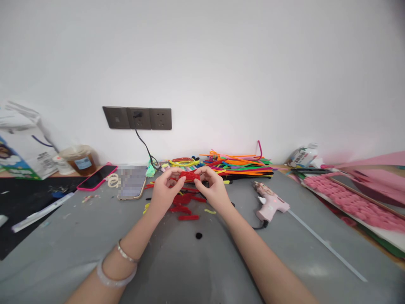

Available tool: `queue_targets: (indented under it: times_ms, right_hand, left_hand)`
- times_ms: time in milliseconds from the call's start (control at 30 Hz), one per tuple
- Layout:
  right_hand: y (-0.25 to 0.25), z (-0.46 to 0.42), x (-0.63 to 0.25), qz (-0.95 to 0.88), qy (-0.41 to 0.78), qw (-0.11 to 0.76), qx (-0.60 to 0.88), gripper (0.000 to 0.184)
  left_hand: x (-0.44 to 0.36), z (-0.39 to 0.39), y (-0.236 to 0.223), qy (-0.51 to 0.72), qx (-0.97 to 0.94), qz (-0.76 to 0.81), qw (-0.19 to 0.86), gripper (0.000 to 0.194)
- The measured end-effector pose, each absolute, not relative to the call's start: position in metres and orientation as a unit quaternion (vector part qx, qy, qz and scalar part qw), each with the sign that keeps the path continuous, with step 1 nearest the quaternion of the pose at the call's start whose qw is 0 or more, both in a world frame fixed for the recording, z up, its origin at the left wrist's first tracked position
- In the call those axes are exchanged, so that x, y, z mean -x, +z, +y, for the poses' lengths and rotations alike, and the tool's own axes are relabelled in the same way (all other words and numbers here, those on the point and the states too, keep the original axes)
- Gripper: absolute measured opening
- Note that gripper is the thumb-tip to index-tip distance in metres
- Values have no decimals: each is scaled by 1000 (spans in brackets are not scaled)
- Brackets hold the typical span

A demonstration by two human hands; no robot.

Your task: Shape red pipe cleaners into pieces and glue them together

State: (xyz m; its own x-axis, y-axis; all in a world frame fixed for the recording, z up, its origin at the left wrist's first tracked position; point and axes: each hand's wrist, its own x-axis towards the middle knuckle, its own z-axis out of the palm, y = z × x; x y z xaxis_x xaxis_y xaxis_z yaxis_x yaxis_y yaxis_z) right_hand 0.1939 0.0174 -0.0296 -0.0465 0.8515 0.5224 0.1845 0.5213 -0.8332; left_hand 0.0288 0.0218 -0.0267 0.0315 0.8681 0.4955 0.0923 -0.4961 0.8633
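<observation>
Between my two hands, a little above the grey work mat (177, 261), is a short bundle of red pipe cleaner (190, 175). Its left end is pinched by the thumb and fingers of my left hand (167, 188). At the other end my right hand (213, 188) grips it the same way. Below the hands lie several cut red pipe cleaner pieces (183, 204), one of them a separate red strip (188, 218). Yellow bits (209, 211) are scattered near them. Closer to me sits a small black pompom-like ball (198, 235).
Many coloured pipe cleaners (243, 164) are piled against the wall. On the right lies a pink glue gun (270, 202) with a long glue stick (329, 245). Two phones (97, 177) and a drink cup (80, 160) are at left; pink fluffy material (354, 200) is far right.
</observation>
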Motion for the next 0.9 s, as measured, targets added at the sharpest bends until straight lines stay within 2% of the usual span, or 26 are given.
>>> queue_targets:
  times_ms: [900]
  right_hand:
    - [-26, 16, -194, -661, 293, 568, 394, 12]
  left_hand:
    - [-28, 22, -28, 586, -636, 378, 331, 18]
